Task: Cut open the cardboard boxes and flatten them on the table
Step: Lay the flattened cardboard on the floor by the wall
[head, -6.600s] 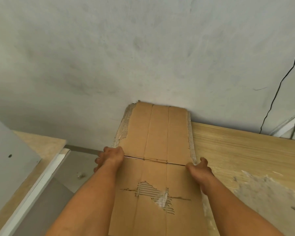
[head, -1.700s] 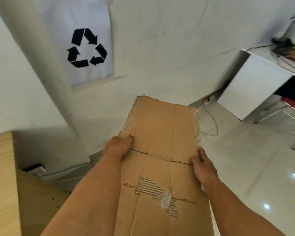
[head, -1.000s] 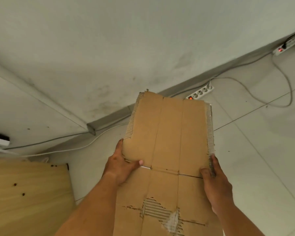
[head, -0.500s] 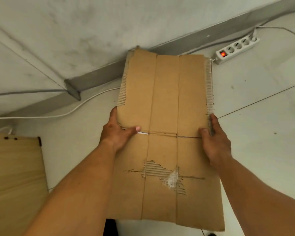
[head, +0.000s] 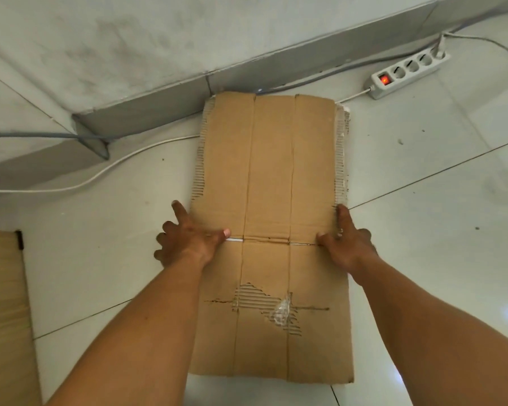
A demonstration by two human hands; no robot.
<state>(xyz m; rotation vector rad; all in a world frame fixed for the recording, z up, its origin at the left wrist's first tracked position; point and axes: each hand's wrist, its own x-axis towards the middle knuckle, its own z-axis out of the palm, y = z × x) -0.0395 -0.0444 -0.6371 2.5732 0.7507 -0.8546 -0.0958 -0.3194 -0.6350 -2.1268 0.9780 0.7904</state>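
Two hands hold one flattened cardboard sheet [head: 272,171] at its middle, low over the tiled floor [head: 423,259]; I cannot tell if the sheet already touches the tiles. The left hand [head: 188,244] is spread: its thumb lies flat on top, at the end of the cross slit [head: 276,240], and its fingers reach straight out past the left edge. The right hand [head: 346,244] takes the right edge, with the thumb on top, the forefinger straight along the edge, and the other fingers, as it seems, curled round it. I judge the sheet light and rather stiff, but it will probably fold at the slit and along its two long creases. The torn patch [head: 264,306] with a rest of tape looks weak, so the long edges on both sides of the slit are the good places to hold. No closed box is in view, and this one holds nothing. Its far edge comes near the grey skirting [head: 144,109]. A power strip [head: 408,68] with a lit red switch lies beyond the far right corner, a white cable [head: 100,174] runs to the left, and a wooden panel [head: 0,317] stands at the floor's left edge.
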